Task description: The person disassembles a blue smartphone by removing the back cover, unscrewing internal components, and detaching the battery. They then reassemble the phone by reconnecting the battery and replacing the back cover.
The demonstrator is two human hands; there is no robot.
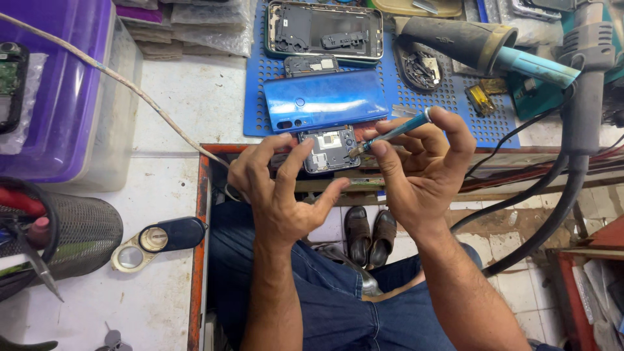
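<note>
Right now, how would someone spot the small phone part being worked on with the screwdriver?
Find the blue perforated work mat at the bench's far side, then the glossy blue phone back cover lying on it. Just below, the left hand steadies a small grey metal-shielded circuit module, the only piece the right hand's teal-handled screwdriver touches.

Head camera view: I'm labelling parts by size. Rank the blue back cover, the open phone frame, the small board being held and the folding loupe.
1-2. open phone frame and blue back cover: alike, unranked.
3. folding loupe, though it lies nearer the camera.
4. small board, partly hidden by the left hand.
</note>
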